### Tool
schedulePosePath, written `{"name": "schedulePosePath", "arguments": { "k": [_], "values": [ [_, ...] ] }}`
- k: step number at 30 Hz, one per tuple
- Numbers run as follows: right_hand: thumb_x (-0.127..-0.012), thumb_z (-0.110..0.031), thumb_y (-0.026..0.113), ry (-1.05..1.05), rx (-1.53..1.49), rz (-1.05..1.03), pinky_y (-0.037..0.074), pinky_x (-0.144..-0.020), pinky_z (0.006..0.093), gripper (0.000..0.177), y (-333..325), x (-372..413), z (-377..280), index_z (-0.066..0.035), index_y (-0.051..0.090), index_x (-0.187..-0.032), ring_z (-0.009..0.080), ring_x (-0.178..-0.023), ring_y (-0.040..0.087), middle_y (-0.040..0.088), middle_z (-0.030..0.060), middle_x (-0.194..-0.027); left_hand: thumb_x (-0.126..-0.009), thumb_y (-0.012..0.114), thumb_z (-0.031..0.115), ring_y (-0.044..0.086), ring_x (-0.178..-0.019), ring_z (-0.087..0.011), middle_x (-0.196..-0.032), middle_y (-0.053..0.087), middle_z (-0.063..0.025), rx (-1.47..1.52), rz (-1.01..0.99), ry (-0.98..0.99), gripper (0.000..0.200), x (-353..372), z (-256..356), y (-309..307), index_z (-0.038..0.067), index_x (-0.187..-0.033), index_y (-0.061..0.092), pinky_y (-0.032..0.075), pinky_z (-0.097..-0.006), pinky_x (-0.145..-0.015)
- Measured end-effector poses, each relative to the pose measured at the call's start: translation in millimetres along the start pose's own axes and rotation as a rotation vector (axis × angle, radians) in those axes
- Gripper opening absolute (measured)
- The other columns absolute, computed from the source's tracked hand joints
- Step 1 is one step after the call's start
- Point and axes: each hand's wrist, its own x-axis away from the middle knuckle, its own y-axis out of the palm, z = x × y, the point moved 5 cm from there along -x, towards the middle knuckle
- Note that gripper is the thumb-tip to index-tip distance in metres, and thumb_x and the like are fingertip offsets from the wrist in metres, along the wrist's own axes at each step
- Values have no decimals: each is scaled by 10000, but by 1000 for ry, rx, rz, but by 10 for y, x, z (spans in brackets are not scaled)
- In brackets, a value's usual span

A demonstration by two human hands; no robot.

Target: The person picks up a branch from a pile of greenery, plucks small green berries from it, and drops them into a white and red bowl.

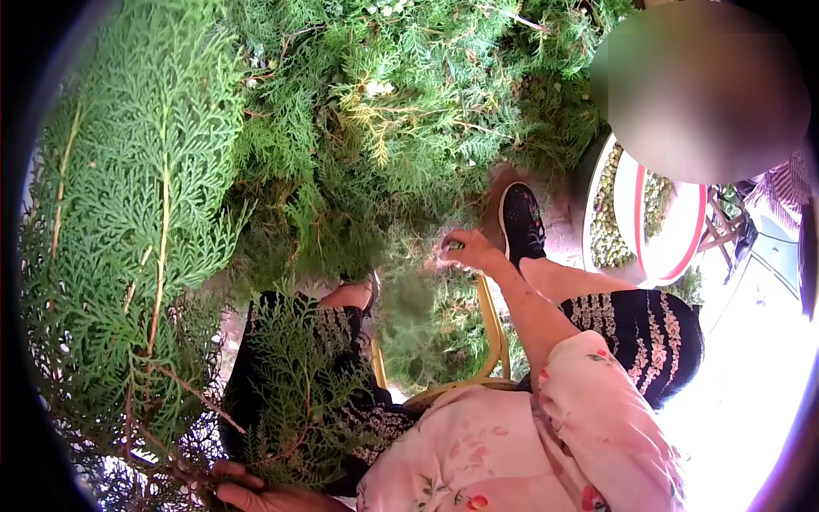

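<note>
At the lower left my left hand is closed round the woody stem of a large green conifer branch, whose flat sprays rise along the left side. A smaller spray of it hangs over my left thigh. My right hand is held out between my knees, near my shoe, with thumb and fingers curled toward each other. Whether something small is in its fingers cannot be made out. Beyond it lies a big heap of cut conifer foliage.
A white basin of small greenish cones and a red-rimmed white container stand at the right, beside another person's striped sleeve. Yellow curved metal tubing shows between my legs. My black shoe is beside the heap.
</note>
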Motion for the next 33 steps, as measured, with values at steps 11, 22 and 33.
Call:
{"name": "schedulePosePath", "arguments": {
  "k": [11, 22, 33],
  "values": [
    [-709, 18, 546, -302, 727, 108, 513, -677, 411, 277, 935, -279, -270, -43, 549, -979, 347, -854, 591, 533, 186, -965, -922, 479, 224, 323, -542, -70, -628, 447, 14, -120, 19, 11, 266, 2, 50, 9, 0, -816, 575, 273, -216, -556],
    [-747, -46, 539, -406, 632, 461, 473, -678, 406, 157, 280, -42, -309, -34, 551, -903, 348, -787, 551, 541, 144, -845, -902, 505, 239, 359, -539, -111, -631, 453, -9, -112, -85, 190, 260, -4, 161, 111, 14, -781, 550, 303, -250, -528],
    [-760, 14, 545, -187, 724, 2030, 429, -692, 355, 286, -2669, 1758, -824, 2, 543, -1046, 270, -850, 538, 514, 169, -1006, -913, 503, 247, 330, -568, -77, -652, 465, 12, 112, -104, 14, 277, 35, 19, 15, -8, -837, 582, 304, -213, -563]
  ]
}}
